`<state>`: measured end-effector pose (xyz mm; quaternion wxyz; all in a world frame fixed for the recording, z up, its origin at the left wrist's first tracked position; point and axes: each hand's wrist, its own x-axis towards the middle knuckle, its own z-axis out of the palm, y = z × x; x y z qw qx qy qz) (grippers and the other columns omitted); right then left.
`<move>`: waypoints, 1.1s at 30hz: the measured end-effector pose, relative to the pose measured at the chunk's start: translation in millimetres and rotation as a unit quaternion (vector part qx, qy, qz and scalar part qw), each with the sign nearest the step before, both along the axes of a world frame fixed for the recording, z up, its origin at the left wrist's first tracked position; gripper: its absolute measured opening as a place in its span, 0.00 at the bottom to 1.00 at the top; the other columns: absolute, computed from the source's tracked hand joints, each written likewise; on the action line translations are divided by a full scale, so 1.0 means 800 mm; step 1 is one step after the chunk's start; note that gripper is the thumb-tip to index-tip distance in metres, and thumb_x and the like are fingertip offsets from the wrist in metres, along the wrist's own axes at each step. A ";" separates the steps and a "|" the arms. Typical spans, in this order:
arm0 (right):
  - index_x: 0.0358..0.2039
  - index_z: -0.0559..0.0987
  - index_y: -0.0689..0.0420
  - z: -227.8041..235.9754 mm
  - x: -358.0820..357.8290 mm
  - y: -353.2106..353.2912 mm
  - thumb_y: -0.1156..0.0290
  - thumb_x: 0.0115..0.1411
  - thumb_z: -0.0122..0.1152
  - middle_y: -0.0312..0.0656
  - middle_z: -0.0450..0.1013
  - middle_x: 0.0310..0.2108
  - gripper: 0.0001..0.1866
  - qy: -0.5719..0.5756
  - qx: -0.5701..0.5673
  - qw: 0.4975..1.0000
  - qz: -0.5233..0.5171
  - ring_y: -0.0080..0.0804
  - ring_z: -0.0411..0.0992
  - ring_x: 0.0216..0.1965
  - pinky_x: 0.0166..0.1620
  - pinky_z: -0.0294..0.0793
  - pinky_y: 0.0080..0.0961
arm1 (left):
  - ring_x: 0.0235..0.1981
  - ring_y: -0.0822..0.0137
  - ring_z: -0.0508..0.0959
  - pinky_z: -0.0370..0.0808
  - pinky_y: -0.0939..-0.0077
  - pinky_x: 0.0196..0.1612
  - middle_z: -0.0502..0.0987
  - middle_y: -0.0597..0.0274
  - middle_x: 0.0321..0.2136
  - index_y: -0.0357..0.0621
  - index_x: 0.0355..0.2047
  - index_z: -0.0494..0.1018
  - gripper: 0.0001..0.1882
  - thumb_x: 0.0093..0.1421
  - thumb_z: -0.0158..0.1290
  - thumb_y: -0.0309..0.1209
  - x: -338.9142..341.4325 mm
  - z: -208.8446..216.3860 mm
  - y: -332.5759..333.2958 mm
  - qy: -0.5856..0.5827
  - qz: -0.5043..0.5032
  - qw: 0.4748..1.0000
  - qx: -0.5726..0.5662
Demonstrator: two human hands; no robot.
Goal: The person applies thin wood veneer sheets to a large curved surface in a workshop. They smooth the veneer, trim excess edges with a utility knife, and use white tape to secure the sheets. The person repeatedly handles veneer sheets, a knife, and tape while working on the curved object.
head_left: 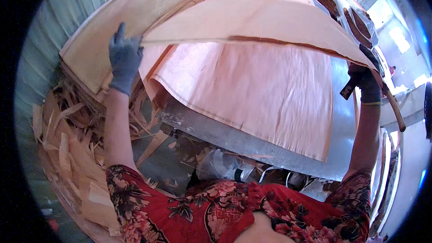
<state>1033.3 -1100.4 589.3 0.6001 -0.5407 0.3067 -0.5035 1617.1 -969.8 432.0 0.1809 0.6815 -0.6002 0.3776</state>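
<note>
A thin wooden veneer sheet is raised in front of me, its near edge lifted and bowed. My left hand, in a grey glove, pinches the sheet's left corner, one finger pointing up. At the opposite corner, my gloved right hand is closed at the sheet's edge. It also holds a tool with a wooden handle and a dark flat head; its exact kind is unclear. Below the raised sheet, another veneer sheet lies on a grey metal tabletop, its left side curling up.
A thick stack of veneer sheets stands on the left, beside a corrugated wall. Broken veneer scraps pile up at lower left. Clear plastic and debris lie under the table's near edge. Wrapped bundles stand at far right.
</note>
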 end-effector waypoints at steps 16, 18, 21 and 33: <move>0.34 0.72 0.62 -0.150 -0.367 0.160 0.70 0.49 0.55 0.36 0.68 0.22 0.12 0.157 0.045 0.943 -0.291 0.24 0.66 0.20 0.25 0.68 0.20 | 0.52 0.47 0.65 0.62 0.51 0.52 0.71 0.54 0.40 0.47 0.36 0.75 0.10 0.52 0.53 0.28 -0.380 0.114 0.115 -0.092 -0.170 0.976 -0.096; 0.32 0.72 0.62 -0.182 -0.391 0.200 0.72 0.45 0.56 0.36 0.69 0.24 0.12 0.167 0.109 0.937 -0.285 0.24 0.67 0.22 0.27 0.68 0.20 | 0.53 0.42 0.64 0.60 0.44 0.53 0.71 0.54 0.38 0.44 0.39 0.73 0.13 0.51 0.52 0.27 -0.415 0.056 0.158 -0.129 -0.207 0.970 0.017; 0.29 0.73 0.62 -0.220 -0.420 0.230 0.75 0.39 0.59 0.35 0.69 0.26 0.12 0.200 0.160 0.923 -0.286 0.23 0.67 0.24 0.32 0.69 0.19 | 0.53 0.43 0.64 0.59 0.46 0.54 0.71 0.54 0.45 0.42 0.40 0.72 0.15 0.54 0.46 0.33 -0.454 -0.015 0.213 -0.021 -0.245 0.950 0.195; 0.28 0.77 0.63 -0.253 -0.380 0.143 0.71 0.39 0.58 0.26 0.66 0.23 0.14 0.475 -0.010 0.824 -0.309 0.16 0.62 0.24 0.26 0.65 0.18 | 0.40 0.49 0.73 0.65 0.53 0.49 0.74 0.46 0.24 0.33 0.27 0.72 0.12 0.42 0.48 0.28 -0.553 -0.176 0.142 0.041 -0.432 0.871 0.228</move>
